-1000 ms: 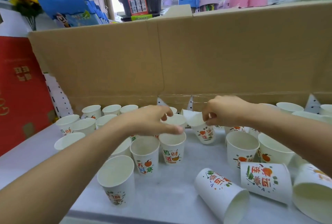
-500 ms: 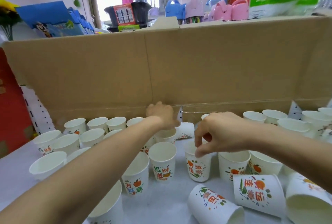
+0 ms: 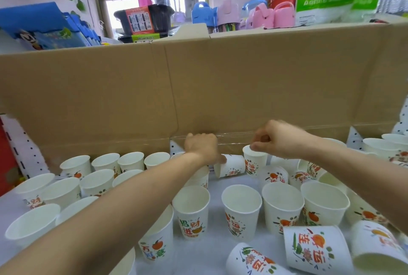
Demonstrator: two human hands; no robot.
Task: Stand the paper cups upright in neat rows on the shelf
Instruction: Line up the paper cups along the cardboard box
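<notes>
Many white paper cups with printed fruit and red characters stand on the white shelf. Upright cups in rows fill the left side, and more stand in the middle. My left hand reaches to the back, its thumb on the mouth end of a cup lying on its side; its fingers are hidden. My right hand pinches the rim of an upright cup right beside that tipped one.
A tall brown cardboard wall closes the back of the shelf. Several cups lie on their sides at the front right. More upright cups stand at the far right. Plastic goods sit above the cardboard.
My left hand moved right onto the tipped cup at the back. My right hand let go of the front cup and went back to pinch a rear cup's rim.
</notes>
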